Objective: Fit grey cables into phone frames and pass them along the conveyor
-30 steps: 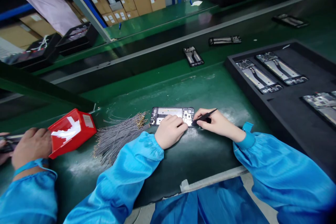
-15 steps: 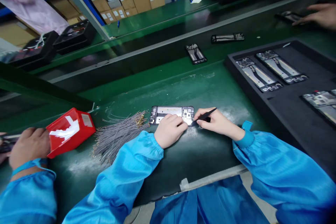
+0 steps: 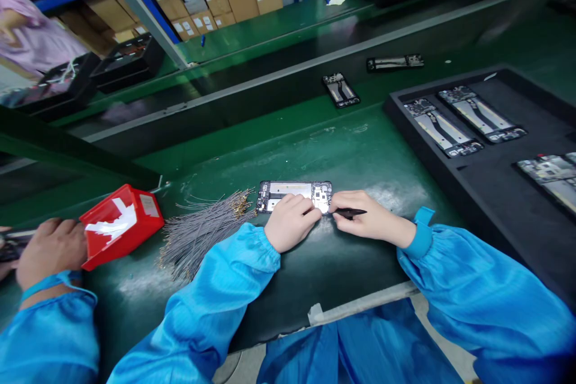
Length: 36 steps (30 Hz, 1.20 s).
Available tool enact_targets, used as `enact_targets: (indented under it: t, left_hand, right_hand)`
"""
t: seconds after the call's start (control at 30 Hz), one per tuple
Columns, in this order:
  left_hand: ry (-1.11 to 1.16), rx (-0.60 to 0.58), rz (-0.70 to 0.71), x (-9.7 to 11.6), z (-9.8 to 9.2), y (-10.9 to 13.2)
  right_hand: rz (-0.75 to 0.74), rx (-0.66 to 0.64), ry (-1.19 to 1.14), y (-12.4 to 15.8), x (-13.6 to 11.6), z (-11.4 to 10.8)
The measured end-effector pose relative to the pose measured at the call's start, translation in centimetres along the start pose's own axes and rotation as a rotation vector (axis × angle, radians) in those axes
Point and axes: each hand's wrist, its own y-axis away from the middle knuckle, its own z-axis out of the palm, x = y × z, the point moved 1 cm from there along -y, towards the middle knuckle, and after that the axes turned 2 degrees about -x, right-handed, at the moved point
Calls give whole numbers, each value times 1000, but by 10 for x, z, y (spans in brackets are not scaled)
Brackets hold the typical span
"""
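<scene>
An opened phone (image 3: 292,188) lies sideways on the green work surface, its circuit board at the right end and a flat dark cable along it. Curled over its near edge, my left hand (image 3: 291,222) grips it and covers part of the frame. My right hand (image 3: 360,214) is closed around a slim black pen-like tool (image 3: 351,212) at the board's right end; the tip is hidden by the fingers. Left of the phone lies a bundle of thin grey cables (image 3: 207,231) with gold-coloured ends.
A red bin (image 3: 144,231) stands beside a co-worker's hand (image 3: 51,252) at far left. On the right is a black foam tray (image 3: 486,192) holding several opened phones. Two more, one upright-angled phone (image 3: 341,90) and another phone (image 3: 395,63), lie beyond on the line.
My right hand has turned, swinging the tool's rear end downward. A co-worker's hand and a phone at upper right have left view. Both phones on the line have shifted slightly right.
</scene>
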Motion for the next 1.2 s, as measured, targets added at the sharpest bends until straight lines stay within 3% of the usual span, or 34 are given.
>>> enact_targets:
  t: [0.23, 0.33, 0.43, 0.6, 1.2]
  left_hand:
    - [5, -17, -22, -1, 1, -1]
    - [4, -23, -28, -2, 1, -1]
    - [3, -23, -37, -3, 2, -1]
    - [14, -21, -78, -3, 5, -4]
    - [154, -2, -104, -4, 6, -2]
  right_hand:
    - [83, -27, -90, -1, 4, -2]
    - [89, 39, -169, -3, 9, -7]
    - [39, 86, -40, -7, 13, -9]
    - [-27, -12, 239, -11, 20, -1]
    - [-27, -38, 294, -9, 25, 6]
